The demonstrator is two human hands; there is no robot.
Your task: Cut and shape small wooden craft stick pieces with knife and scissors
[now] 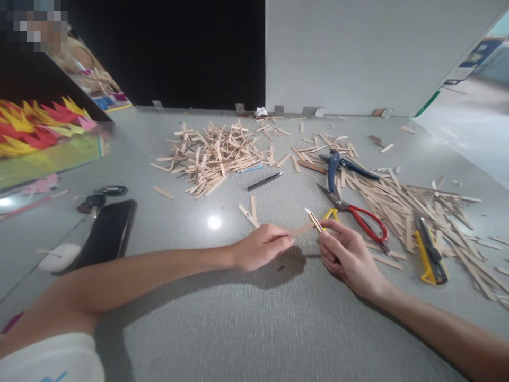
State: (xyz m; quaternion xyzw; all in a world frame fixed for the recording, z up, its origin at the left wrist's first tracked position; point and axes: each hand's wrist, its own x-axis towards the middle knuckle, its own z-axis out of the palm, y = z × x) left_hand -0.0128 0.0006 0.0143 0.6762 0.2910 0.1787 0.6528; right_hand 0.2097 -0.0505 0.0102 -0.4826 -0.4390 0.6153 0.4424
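Observation:
My left hand pinches one end of a thin wooden stick just above the grey table. My right hand is closed round a small yellow craft knife, whose blade tip points up and left and touches the stick's other end. Both hands hover near the table's middle, a little in front of the red-handled scissors.
A heap of wooden sticks lies at the back, another spread at the right with blue pliers and a yellow utility knife. A black pen, a phone, keys, a white mouse and coloured paper lie left.

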